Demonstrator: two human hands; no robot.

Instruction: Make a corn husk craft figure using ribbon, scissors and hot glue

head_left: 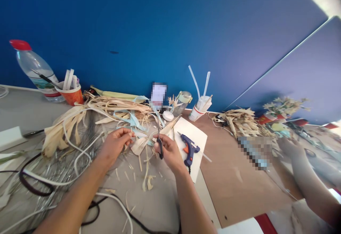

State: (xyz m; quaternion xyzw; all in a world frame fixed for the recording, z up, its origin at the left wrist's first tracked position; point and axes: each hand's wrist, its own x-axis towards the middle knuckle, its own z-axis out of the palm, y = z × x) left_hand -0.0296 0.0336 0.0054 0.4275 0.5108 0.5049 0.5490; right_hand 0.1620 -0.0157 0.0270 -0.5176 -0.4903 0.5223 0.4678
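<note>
Guessing I'm on trimming: left hand (115, 145) at 8 o'clock pinching a pale strip (139, 134), right hand (169, 153) at 6 clamped on scissors (160, 150), so next snip probably wants tension.

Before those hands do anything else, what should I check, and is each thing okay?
1. Scissors held in the right hand: ok.
2. Pale strip held in the left hand: ok.
3. Left hand apart from the scissors: ok.
4. Glue gun lying on the white sheet, away from both hands: ok.
5. Glue gun cool: cannot tell.
6. Table free of cables: not ok, a white cable loops beside the left forearm.
</note>
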